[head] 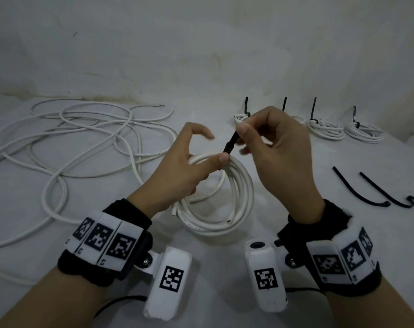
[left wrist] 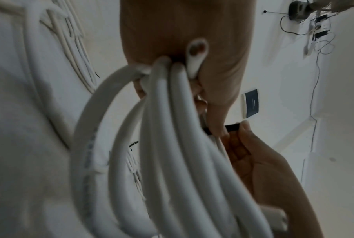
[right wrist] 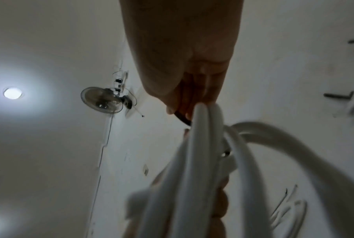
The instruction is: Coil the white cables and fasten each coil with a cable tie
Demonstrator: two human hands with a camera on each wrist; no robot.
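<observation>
A coil of white cable [head: 227, 197] hangs between both hands above the white table [head: 106, 233]. My left hand [head: 189, 166] grips the coil's top, thumb pressed over the strands; the left wrist view shows the strands [left wrist: 167, 128] bunched in its fingers. My right hand [head: 272, 150] pinches a black cable tie [head: 230, 144] that runs down to the coil's top by the left thumb. In the right wrist view the tie [right wrist: 182, 118] curves from the fingers to the strands [right wrist: 200, 145]. The tie's lower part is hidden behind the coil.
Loose white cable [head: 78, 143] sprawls over the table's left half. Several tied coils [head: 326, 129] with upright black tie tails line the back right. Spare black ties [head: 367, 190] lie at the right. A stained wall [head: 201, 55] stands behind.
</observation>
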